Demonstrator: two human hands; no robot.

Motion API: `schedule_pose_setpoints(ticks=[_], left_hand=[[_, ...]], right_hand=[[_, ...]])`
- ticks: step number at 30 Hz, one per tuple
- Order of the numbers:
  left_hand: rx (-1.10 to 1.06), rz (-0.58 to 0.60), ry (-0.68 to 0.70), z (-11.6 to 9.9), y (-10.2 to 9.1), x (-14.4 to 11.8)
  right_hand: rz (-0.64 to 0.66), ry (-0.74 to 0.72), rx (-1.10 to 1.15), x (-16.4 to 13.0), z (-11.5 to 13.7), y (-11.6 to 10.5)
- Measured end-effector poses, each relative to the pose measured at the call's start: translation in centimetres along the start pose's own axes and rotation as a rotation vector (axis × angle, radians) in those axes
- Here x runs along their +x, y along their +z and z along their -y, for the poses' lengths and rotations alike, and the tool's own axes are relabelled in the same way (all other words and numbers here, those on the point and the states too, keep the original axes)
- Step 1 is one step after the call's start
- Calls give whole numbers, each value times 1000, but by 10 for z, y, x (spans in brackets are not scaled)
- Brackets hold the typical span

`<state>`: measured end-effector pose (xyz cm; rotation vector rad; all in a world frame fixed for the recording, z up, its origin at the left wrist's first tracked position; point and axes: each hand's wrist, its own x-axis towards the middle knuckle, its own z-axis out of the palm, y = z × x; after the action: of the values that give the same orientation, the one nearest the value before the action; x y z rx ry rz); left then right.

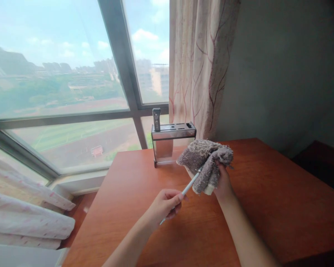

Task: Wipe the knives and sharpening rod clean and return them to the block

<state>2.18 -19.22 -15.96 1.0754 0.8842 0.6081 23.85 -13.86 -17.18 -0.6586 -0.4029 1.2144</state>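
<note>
My left hand [164, 205] grips the white handle of a slim utensil [188, 186], probably a knife, whose far end disappears into a grey fluffy cloth [204, 161]. My right hand [224, 181] holds that cloth bunched around the utensil's tip, so the blade end is hidden. Both hands hover above the reddish-brown wooden table [267, 207]. Behind the cloth stands a metal knife holder [172, 142] with one dark-handled knife [156, 119] in a slot.
A large window [58, 92] fills the left and back. A patterned curtain [200, 66] hangs by the grey wall [289, 74]. Pink-white bedding [25, 218] lies at the lower left beside the table. A dark piece of furniture [323, 167] sits on the right.
</note>
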Motion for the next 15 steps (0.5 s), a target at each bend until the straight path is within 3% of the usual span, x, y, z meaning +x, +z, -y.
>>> schedule_pose_setpoints(ticks=[3, 9, 12, 15], left_hand=[[152, -144, 107, 5, 0, 3], [580, -424, 496, 2, -10, 0], [678, -518, 554, 4, -13, -2], [746, -510, 568, 7, -11, -3]], right_hand=[[22, -51, -19, 0, 3, 3], [-14, -127, -56, 1, 6, 6], [11, -95, -65, 3, 4, 6], [12, -74, -93, 4, 2, 4]])
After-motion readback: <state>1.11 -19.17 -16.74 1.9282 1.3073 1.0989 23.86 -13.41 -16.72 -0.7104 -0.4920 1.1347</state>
